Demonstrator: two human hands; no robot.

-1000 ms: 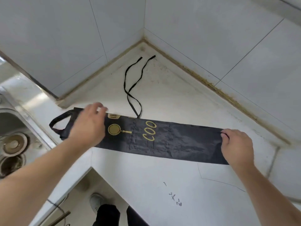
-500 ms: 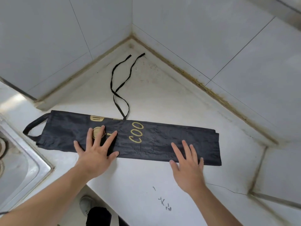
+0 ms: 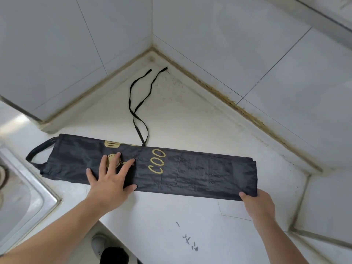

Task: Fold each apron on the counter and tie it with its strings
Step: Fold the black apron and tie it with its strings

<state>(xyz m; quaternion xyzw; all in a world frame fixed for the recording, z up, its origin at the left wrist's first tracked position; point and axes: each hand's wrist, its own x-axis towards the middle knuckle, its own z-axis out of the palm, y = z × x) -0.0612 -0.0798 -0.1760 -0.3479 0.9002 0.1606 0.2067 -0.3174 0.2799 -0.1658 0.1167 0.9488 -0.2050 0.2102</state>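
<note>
Nearest, dark scribbled marks (image 3: 190, 242) on the white counter (image 3: 190, 119) are too small to read. The left hand (image 3: 109, 182) lies flat with fingers spread, pressing the black apron (image 3: 200, 174), which is folded into a long strip across the counter. The right hand (image 3: 257, 203) pinches the strip's near right corner, thumb on top, its other fingers hidden beneath. Gold letters "COO" (image 3: 157, 163) show on the cloth. Beyond, the apron's strings (image 3: 140, 105) trail toward the tiled wall corner. A steel sink (image 3: 22, 193) sits left.
</note>
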